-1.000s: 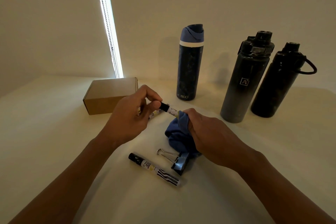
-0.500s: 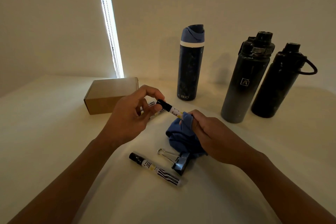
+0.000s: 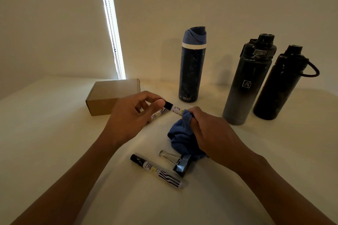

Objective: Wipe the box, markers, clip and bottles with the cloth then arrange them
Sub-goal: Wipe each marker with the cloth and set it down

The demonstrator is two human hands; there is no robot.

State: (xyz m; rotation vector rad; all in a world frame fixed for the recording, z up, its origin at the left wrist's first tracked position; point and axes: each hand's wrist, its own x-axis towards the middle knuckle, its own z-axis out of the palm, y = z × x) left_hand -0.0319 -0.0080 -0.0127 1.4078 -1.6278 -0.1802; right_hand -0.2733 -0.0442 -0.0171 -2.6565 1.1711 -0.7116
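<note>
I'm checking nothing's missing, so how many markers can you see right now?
3. One marker pinched by the left hand, its far end in the cloth; one lying under that hand; one beside the clip. Others may be hidden.

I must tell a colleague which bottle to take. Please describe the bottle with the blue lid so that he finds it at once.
Start at the bright strip of light on the wall and the cardboard box below it. The first bottle right of the box is yours. Only it has a blue lid and white band; the two others are black.
</note>
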